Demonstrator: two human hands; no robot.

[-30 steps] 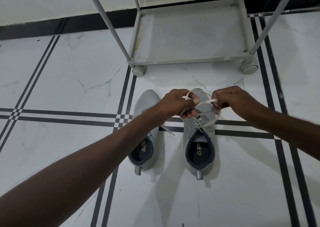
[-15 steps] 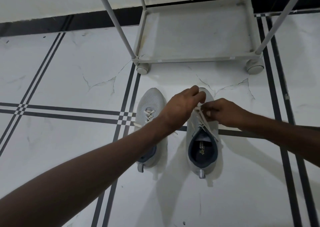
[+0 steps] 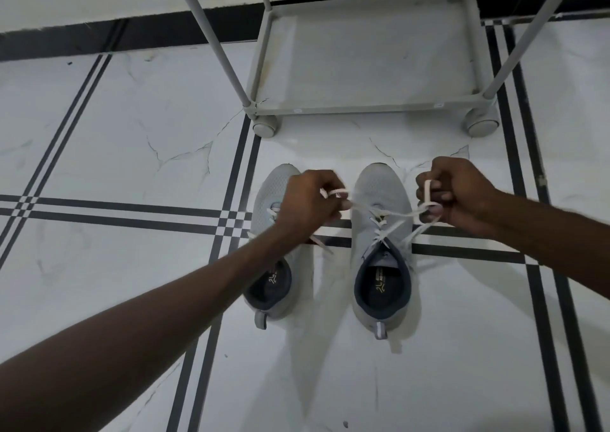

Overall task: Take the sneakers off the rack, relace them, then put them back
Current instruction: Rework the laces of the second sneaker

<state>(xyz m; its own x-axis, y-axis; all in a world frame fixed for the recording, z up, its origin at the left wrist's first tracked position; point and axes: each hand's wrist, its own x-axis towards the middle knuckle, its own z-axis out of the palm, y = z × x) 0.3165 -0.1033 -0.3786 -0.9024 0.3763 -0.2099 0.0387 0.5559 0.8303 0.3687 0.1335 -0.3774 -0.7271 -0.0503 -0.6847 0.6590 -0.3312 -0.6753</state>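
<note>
1. Your left hand (image 3: 305, 200) has its fingers curled tight around one end of the white lace (image 3: 389, 215), with a small loop showing above the thumb.
2. Your right hand (image 3: 458, 195) is closed in a fist; its fingers pinch the other end, which wraps over one finger as a short upright loop.
3. The lace runs taut between both sets of fingers, crossing above the right sneaker (image 3: 383, 246), which sits on the floor (image 3: 132, 141) between your hands and slightly nearer to you.
4. That lace zigzags through the eyelets just below the stretched span.
5. The left sneaker (image 3: 274, 260) lies under your left fingers and wrist, beside the other shoe, apparently not touching it; its laces look partly threaded, though your wrist hides most of them.
6. Beyond your fingers stands the rack (image 3: 363, 65), its bottom shelf bare, two wheels resting on the floor.
7. Both sneakers point their toes toward the rack.
</note>
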